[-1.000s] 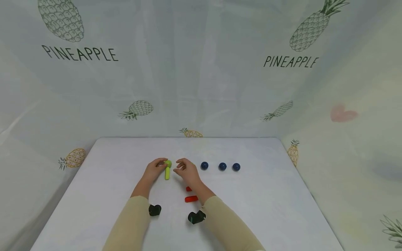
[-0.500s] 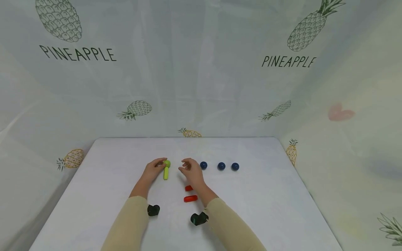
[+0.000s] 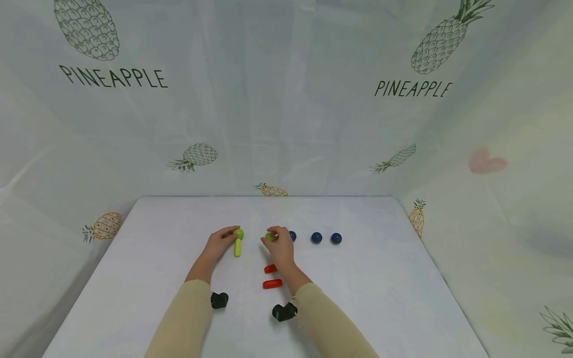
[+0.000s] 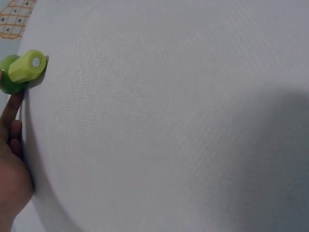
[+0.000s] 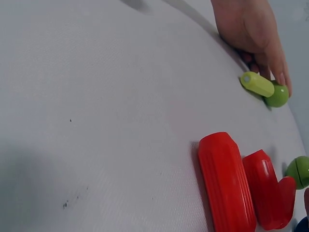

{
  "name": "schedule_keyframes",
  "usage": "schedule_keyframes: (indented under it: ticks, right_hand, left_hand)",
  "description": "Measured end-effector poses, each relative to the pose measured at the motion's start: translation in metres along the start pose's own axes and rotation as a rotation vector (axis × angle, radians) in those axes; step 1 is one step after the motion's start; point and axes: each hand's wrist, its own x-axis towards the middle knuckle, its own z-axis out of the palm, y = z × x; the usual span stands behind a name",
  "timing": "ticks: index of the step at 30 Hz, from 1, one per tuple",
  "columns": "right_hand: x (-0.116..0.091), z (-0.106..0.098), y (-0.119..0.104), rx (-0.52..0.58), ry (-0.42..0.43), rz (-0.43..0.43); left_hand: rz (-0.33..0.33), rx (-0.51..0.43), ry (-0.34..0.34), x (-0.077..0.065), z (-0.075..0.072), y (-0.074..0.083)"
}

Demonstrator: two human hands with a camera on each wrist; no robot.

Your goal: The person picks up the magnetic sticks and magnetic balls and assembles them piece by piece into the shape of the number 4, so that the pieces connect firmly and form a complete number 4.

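Observation:
In the head view my left hand (image 3: 218, 242) pinches a green ball (image 3: 239, 233) on the white table. A short yellow-green rod (image 3: 238, 247) points from that ball toward me; its end shows a silvery disc in the left wrist view. To the right, my right hand (image 3: 282, 248) curls thumb and fingers round a second green ball (image 3: 270, 236). Only a fingertip of this hand shows at the edge of the right wrist view, beside the green ball (image 5: 298, 173). Red rods (image 5: 226, 183) lie below the right hand, partly hidden by its wrist in the head view.
Three navy balls stand in a row right of the right hand: one partly covered by it (image 3: 293, 235), a middle ball (image 3: 316, 237) and an outer ball (image 3: 336, 238). Black heart-shaped pieces (image 3: 219, 300) sit at both wrists. A pineapple-print curtain (image 3: 286, 99) hangs behind the table (image 3: 380, 298).
My right hand has moved right, toward the navy balls, and closed its fingers round the second green ball, which has come into sight. The left hand has kept its hold on its ball.

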Motion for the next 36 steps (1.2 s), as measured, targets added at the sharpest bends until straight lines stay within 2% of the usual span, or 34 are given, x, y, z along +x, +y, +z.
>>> schedule_keyframes:
  ticks: [11,22,36]
  right_hand:
    - [0.004,0.004,0.007,-0.106,0.036,0.053]
    - [0.008,0.009,0.011,-0.212,0.023,0.052]
    - [0.007,0.013,0.010,-0.273,0.070,0.018]
  left_hand:
    - [-0.007,0.003,-0.013,0.003,0.001,0.000]
    - [0.011,0.013,-0.004,0.001,0.002,0.000]
    - [0.005,-0.001,-0.004,0.001,0.000,-0.002]
